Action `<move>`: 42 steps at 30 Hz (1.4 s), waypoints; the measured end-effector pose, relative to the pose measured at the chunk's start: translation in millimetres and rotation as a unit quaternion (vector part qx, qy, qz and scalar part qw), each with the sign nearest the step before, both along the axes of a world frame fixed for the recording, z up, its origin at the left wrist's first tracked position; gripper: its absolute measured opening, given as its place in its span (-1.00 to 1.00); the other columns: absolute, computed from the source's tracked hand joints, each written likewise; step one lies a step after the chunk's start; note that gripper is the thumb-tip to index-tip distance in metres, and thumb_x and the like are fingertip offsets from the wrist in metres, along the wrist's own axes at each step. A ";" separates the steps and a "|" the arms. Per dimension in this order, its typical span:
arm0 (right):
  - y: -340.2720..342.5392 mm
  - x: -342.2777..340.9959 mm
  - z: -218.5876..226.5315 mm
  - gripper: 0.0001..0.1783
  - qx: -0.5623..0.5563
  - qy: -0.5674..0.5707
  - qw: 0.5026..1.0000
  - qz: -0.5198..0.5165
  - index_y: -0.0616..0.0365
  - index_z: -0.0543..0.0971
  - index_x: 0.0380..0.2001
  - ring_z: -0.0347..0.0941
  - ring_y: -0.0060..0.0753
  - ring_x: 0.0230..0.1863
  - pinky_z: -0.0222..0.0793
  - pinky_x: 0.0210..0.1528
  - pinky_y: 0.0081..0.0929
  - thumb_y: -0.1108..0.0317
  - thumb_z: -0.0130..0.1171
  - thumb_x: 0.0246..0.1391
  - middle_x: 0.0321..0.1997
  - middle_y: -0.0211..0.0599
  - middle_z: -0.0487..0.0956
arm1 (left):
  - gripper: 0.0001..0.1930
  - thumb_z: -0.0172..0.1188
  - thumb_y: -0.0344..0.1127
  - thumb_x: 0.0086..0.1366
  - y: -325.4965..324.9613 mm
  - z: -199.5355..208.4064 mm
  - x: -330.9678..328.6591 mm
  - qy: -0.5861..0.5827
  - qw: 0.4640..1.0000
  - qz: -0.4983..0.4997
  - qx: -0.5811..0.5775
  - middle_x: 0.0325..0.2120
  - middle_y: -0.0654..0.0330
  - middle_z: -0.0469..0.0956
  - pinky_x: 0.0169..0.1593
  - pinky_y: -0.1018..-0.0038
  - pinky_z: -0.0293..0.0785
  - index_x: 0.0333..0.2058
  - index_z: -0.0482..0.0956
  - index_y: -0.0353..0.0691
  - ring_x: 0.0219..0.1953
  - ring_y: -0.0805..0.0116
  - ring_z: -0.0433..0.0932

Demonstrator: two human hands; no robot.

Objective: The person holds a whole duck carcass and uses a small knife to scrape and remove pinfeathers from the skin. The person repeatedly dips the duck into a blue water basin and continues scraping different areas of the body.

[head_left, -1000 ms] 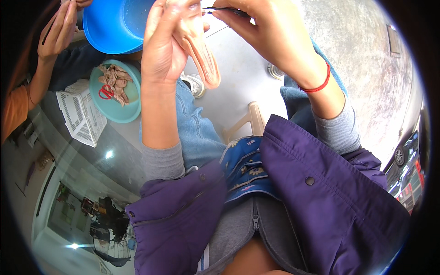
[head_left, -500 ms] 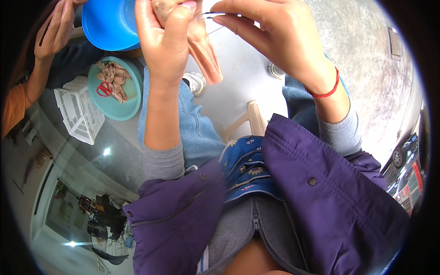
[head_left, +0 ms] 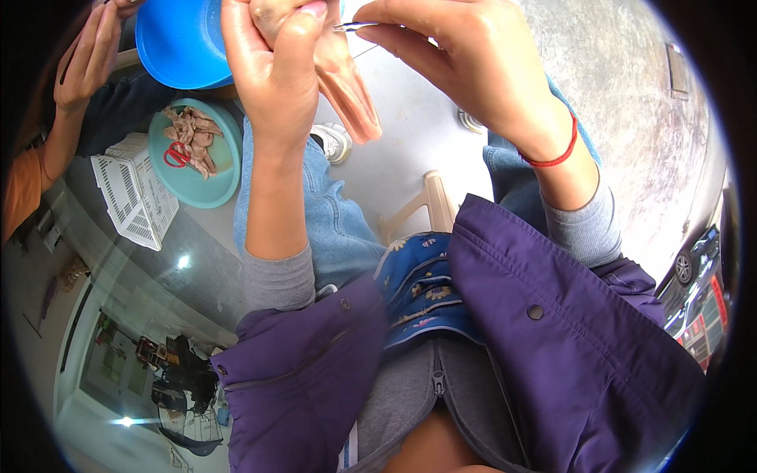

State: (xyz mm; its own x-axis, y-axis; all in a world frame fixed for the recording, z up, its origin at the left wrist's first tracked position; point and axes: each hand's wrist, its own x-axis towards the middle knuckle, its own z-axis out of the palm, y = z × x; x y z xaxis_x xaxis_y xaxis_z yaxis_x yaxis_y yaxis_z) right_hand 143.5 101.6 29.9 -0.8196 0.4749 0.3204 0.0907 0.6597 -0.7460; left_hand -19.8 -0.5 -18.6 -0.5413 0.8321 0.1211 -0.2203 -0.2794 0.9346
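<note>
My left hand (head_left: 280, 83), at the top of the view, is closed round a piece of raw, pale pink meat (head_left: 347, 98). Its rounded upper part shows between thumb and fingers, while a long strip hangs down with folds along it. To the right, my right hand (head_left: 481, 67) pinches slim metal tweezers (head_left: 347, 27) between thumb and fingers. Their tips point left and sit at the edge of the meat; whether they grip anything is too small to tell.
At left, a teal basin (head_left: 225, 185) holds more raw pieces and red-handled scissors (head_left: 177, 154). Beside it lies a white perforated crate (head_left: 130, 189). A blue bucket (head_left: 185, 47) stands above. Another person's hand (head_left: 87, 67) reaches in at far left. A beige stool (head_left: 438, 205) is below.
Both hands have shifted slightly left along with the meat and tweezers. The tweezer tips stay by the meat, and both grips are unchanged.
</note>
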 end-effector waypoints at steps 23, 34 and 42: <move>-1.3 -0.7 -1.4 -0.91 -0.023 0.001 1.000 0.005 0.18 0.65 -0.30 0.57 -0.05 -0.35 0.49 -0.32 -0.29 0.49 0.30 0.09 -0.36 -0.17 0.59 | -0.65 0.10 -0.51 0.32 -0.2 2.2 3.1 0.005 1.000 0.014 -0.015 -0.16 0.16 0.52 0.06 0.54 0.44 0.07 0.35 -0.34 -0.09 0.46 0.50; -1.4 -1.2 0.2 -0.92 -0.017 0.004 1.000 -0.006 0.19 0.63 -0.33 0.56 -0.03 -0.36 0.48 -0.33 -0.29 0.51 0.31 0.07 -0.39 -0.16 0.55 | -0.68 0.07 -0.47 0.32 1.3 1.2 -0.1 -0.014 1.000 0.008 -0.015 -0.17 0.17 0.52 -0.03 0.54 0.45 0.04 0.37 -0.32 -0.15 0.43 0.50; -2.5 -2.2 -2.7 -0.92 -0.022 0.011 1.000 -0.008 0.19 0.63 -0.33 0.56 -0.03 -0.36 0.48 -0.33 -0.29 0.50 0.31 0.07 -0.39 -0.16 0.56 | -0.70 0.06 -0.40 0.34 0.7 2.3 0.8 -0.022 1.000 0.004 -0.018 -0.18 0.17 0.51 -0.10 0.52 0.46 0.03 0.38 -0.30 -0.20 0.41 0.51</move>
State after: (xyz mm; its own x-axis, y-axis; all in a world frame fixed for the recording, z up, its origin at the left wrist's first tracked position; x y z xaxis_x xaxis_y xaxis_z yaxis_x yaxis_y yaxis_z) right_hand 141.3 99.1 27.2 -0.8055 0.5011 0.3164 0.0845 0.6255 -0.7756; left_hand -19.0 0.2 -16.3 -0.5521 0.8311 0.0671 -0.2598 -0.2480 0.9333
